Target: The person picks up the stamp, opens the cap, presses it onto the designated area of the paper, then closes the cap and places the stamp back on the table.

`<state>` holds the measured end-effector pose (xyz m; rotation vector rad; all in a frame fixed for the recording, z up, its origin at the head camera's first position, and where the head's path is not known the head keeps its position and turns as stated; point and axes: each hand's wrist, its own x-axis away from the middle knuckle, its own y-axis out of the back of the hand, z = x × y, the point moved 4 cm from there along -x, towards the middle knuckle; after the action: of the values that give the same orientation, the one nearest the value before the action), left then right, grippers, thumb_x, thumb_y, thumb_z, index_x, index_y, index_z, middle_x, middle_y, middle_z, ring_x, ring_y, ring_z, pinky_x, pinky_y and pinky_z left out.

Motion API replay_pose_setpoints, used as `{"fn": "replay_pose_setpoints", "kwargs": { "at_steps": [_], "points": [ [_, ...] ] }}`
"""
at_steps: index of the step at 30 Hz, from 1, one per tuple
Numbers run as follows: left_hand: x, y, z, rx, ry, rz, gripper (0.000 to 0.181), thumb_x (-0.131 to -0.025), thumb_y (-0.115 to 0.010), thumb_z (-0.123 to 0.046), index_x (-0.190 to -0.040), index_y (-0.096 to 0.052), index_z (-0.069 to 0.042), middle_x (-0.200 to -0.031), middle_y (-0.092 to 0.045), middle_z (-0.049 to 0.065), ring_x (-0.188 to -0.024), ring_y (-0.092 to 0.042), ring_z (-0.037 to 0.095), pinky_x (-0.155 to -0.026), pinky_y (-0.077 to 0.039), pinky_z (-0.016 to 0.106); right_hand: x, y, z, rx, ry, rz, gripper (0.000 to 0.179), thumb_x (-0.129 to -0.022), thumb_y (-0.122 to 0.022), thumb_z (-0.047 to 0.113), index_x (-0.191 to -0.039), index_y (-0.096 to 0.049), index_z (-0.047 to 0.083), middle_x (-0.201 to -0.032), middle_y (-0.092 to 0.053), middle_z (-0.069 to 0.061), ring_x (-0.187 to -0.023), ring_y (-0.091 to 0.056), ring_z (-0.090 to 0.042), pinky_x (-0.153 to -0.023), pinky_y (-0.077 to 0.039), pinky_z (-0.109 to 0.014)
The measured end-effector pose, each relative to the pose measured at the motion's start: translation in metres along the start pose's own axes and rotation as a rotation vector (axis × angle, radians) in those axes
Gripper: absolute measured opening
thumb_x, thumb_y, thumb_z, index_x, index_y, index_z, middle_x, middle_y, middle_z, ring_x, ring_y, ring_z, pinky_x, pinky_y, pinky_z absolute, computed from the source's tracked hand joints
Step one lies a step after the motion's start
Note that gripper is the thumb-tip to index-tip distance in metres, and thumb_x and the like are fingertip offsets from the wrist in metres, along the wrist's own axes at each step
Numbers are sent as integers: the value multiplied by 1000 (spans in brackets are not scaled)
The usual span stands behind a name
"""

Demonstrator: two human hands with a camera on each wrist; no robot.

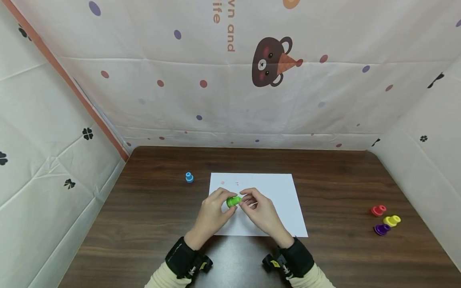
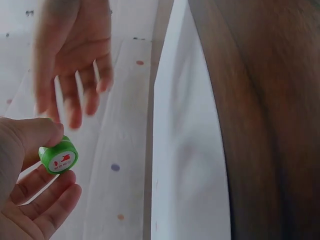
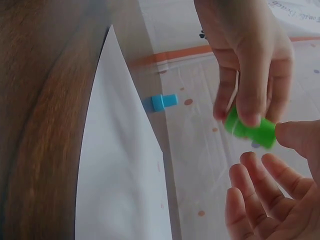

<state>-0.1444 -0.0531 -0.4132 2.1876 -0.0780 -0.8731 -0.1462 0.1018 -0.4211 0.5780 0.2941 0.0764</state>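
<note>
My left hand (image 1: 215, 214) pinches a small green toy stamp (image 1: 234, 201) between thumb and fingers, above the white paper (image 1: 277, 204). In the left wrist view, the round end of the stamp (image 2: 62, 161) shows a white label with a red picture. Close on the other side is my right hand (image 1: 262, 212), its fingers loosely bent. From the right wrist view, its thumb tip (image 3: 287, 134) is at the narrow end of the green stamp (image 3: 252, 130), and the other fingers are spread below; whether the thumb touches is unclear. Two faint reddish marks (image 1: 222, 183) are near the paper's far edge.
A blue stamp (image 1: 189, 177) stands on the brown wooden table (image 1: 338, 192), left of the paper. Red (image 1: 378, 210), yellow (image 1: 392, 221) and purple (image 1: 382, 229) stamps are grouped at the right. Printed white cloth (image 1: 223, 108) hangs behind the table and at both sides.
</note>
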Motion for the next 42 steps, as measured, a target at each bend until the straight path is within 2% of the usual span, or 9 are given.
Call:
{"fn": "replay_pose_setpoints", "kwargs": {
  "at_steps": [5,11,13,18,24,28,35,39,42],
  "points": [
    [-1,12,19,25,113,-18,29,-73,-76,-9,-101,-68,-11,-94,-61,-1,-80,-58,6,-67,-54,23,1,9,-6,24,-23,-21,22,-82,-68,10,-103,-62,14,-83,-64,7,-74,-59,-5,-63,-52,-19],
    [3,30,47,12,202,-44,26,-76,-71,-5,-100,-68,-10,-94,-59,1,-70,-53,10,-54,-45,19,8,24,-21,84,-17,-46,20,-83,-67,9,-102,-63,12,-83,-63,6,-75,-59,-7,-63,-52,-20],
    [5,37,57,12,228,-51,24,-76,-71,-6,-99,-67,-10,-93,-60,1,-73,-55,11,-58,-48,21,10,31,-27,108,-24,-52,18,-84,-67,9,-101,-63,12,-83,-64,5,-75,-59,-7,-63,-52,-20],
    [6,53,82,-26,270,-91,24,-75,-74,-7,-97,-65,-9,-93,-64,5,-82,-62,19,-68,-55,34,14,54,-40,155,-28,-85,17,-83,-67,8,-100,-63,10,-86,-66,1,-77,-60,-10,-64,-53,-22],
    [7,62,111,-76,340,-108,25,-75,-74,-7,-97,-65,-6,-94,-66,10,-81,-62,24,-67,-54,38,21,81,-53,206,-70,-130,19,-83,-67,6,-101,-63,8,-91,-68,-3,-80,-61,-15,-66,-52,-25],
    [9,63,128,-102,389,-78,26,-76,-74,-9,-100,-64,-7,-98,-66,11,-86,-63,26,-69,-53,42,25,95,-58,250,-82,-156,17,-85,-65,8,-102,-62,8,-92,-68,-4,-79,-60,-15,-66,-52,-26],
    [10,60,152,-167,479,49,27,-79,-71,-11,-105,-63,-7,-99,-65,12,-71,-58,22,-55,-45,31,34,116,-66,317,-113,-202,15,-88,-61,12,-103,-62,8,-91,-68,-5,-81,-58,-16,-67,-51,-27],
    [8,59,158,-190,529,112,25,-80,-69,-11,-104,-63,-7,-101,-64,14,-79,-62,26,-63,-52,38,41,128,-68,343,-121,-219,15,-89,-60,14,-103,-62,7,-92,-68,-7,-82,-58,-17,-67,-52,-31],
    [7,58,162,-199,546,147,24,-81,-68,-11,-105,-63,-6,-104,-64,15,-85,-63,28,-67,-53,42,46,139,-69,360,-117,-236,16,-89,-60,15,-103,-62,7,-93,-68,-8,-81,-57,-16,-66,-51,-29]
  ]
}}
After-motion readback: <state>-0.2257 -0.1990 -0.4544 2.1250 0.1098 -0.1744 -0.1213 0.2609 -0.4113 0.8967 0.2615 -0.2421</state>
